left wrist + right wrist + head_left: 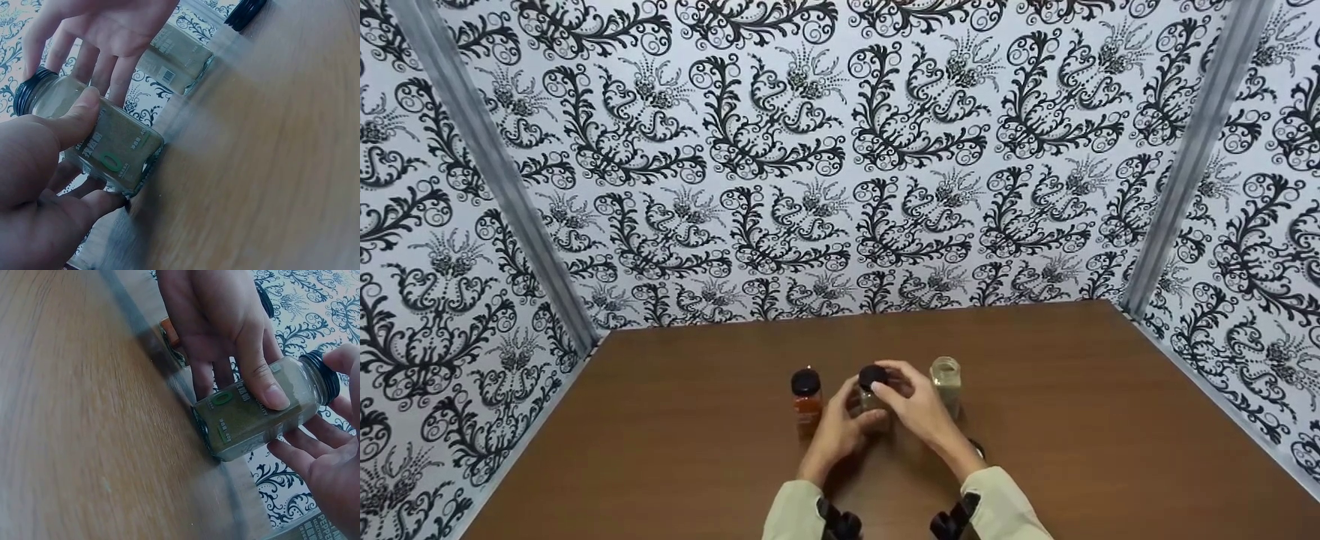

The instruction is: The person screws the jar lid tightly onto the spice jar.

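A square glass spice jar (121,149) of olive-brown powder stands on the table between both hands, its black lid (873,375) on top. My left hand (840,429) grips the jar's body, thumb across the front label, as the right wrist view also shows. With thumb and fingertips, my right hand (919,405) pinches the lid's ridged rim (322,377). Left of the hands is a jar of orange-red spice (808,409) with a black lid. A lidless jar of pale greenish powder (947,379) stands just right of my right hand.
A loose black lid (246,13) lies on the wooden table (697,420), partly hidden by the right wrist in the head view. Patterned wall panels (840,165) rise behind the table and along both sides. Dark straps circle both sleeves.
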Action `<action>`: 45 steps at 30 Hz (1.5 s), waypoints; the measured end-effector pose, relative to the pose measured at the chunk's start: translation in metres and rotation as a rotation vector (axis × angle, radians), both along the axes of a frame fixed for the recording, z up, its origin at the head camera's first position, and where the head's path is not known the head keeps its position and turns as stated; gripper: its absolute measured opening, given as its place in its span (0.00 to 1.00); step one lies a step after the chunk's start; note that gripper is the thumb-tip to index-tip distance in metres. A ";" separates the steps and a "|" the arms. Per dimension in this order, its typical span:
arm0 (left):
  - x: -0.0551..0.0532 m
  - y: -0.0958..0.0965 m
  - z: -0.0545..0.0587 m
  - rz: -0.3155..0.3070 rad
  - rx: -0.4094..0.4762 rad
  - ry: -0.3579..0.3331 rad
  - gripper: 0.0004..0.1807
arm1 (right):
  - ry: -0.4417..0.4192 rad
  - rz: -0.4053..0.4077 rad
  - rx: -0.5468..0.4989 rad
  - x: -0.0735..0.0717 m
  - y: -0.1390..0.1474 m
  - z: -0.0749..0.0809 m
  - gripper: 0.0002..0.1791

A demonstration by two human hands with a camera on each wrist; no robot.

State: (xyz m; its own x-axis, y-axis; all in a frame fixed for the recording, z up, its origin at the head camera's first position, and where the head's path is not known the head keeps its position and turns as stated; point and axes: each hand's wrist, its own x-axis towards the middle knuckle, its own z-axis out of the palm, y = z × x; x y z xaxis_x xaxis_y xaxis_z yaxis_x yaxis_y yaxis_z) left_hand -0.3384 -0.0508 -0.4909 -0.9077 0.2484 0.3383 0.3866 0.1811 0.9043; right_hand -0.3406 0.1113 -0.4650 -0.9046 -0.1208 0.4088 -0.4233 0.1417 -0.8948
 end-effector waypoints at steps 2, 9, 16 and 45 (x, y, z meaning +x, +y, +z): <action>0.000 0.000 -0.001 -0.007 0.008 -0.004 0.33 | -0.001 0.001 -0.004 0.000 0.000 0.000 0.18; -0.001 -0.001 -0.002 -0.001 -0.028 -0.018 0.32 | -0.014 0.007 -0.003 0.001 0.000 0.000 0.20; -0.001 0.000 -0.001 0.002 -0.037 -0.018 0.33 | -0.013 0.020 0.002 0.002 0.002 0.000 0.24; -0.002 0.001 -0.001 -0.010 0.014 0.000 0.33 | -0.006 0.002 -0.010 -0.001 0.000 -0.001 0.20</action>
